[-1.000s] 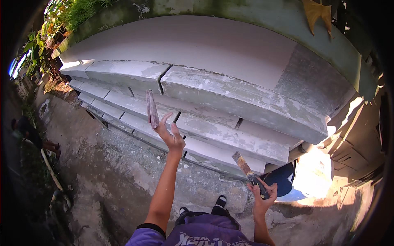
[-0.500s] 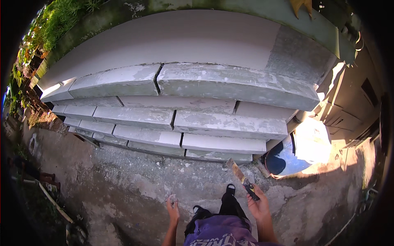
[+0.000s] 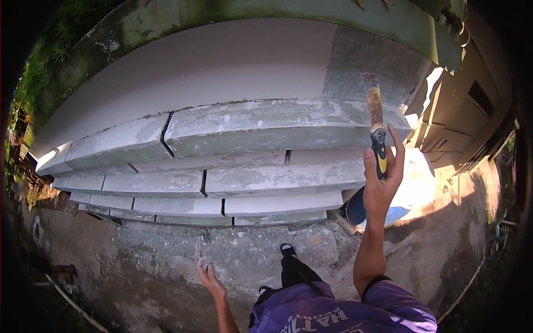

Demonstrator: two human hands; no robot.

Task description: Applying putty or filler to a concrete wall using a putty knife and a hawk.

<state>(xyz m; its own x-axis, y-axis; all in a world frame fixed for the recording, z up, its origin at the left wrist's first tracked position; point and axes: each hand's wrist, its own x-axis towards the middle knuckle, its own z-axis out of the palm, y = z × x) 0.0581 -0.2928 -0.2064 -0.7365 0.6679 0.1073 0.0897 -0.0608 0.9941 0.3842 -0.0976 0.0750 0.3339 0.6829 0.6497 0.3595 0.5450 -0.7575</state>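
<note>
In my raised right hand [image 3: 383, 180] is a putty knife [image 3: 375, 105], gripped by its black and yellow handle. Its blade is stained rusty brown and points up, in front of the upper ledge's right end; I cannot tell whether it touches. My left hand [image 3: 212, 280] is held low over the concrete ground, fingers apart. Something pale, perhaps putty on a finger, shows at its tips. Ahead stands a stepped wall of grey ledges [image 3: 261, 139], patched with white and split by dark vertical gaps. Above them a smooth pale panel [image 3: 233, 66] has a darker grey patch at its right.
A blue drum [image 3: 355, 211] with a bright white cover stands by the wall's right end. A mossy green rim [image 3: 222, 16] runs along the top, with plants at the left. Rough concrete [image 3: 161, 261] lies underfoot, and a pale pole [image 3: 75, 305] lies at lower left.
My right hand has lifted the putty knife from near my waist up to the upper ledge. The left hand has shifted left, its fingers more stretched out. My view has turned slightly right.
</note>
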